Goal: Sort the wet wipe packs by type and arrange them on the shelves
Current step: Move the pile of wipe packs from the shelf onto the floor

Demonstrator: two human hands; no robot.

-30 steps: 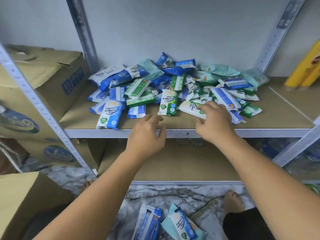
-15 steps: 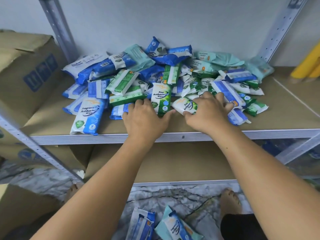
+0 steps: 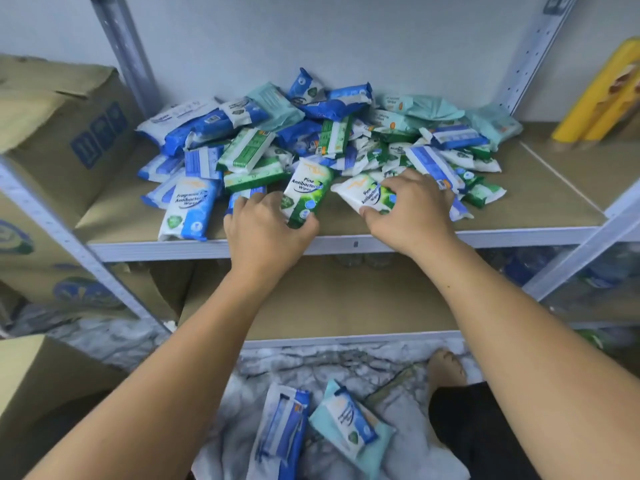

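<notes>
A mixed heap of wet wipe packs (image 3: 332, 133), blue, green and pale teal, covers the brown shelf board (image 3: 540, 202). My left hand (image 3: 266, 230) grips the lower end of an upright green pine pack (image 3: 306, 187) at the heap's front. My right hand (image 3: 412, 209) pinches a second green pine pack (image 3: 363, 194) lying on its side, thumb at its near edge. A blue fragrance-free pack (image 3: 188, 209) lies at the front left. Two more packs, one blue (image 3: 282, 431) and one teal (image 3: 349, 424), lie on the floor below.
A cardboard box (image 3: 65, 133) stands left of the shelf, another (image 3: 38, 375) at the lower left. Metal uprights (image 3: 121, 46) frame the shelf. Yellow packages (image 3: 602, 98) sit on the neighbouring shelf at right. A brown lower shelf board (image 3: 332, 299) lies below. My bare foot (image 3: 445, 367) rests on the marbled floor.
Both hands reached into the heap from the shelf edge. The left hand closed round the upright green pack and the right hand took hold of the sideways green pack.
</notes>
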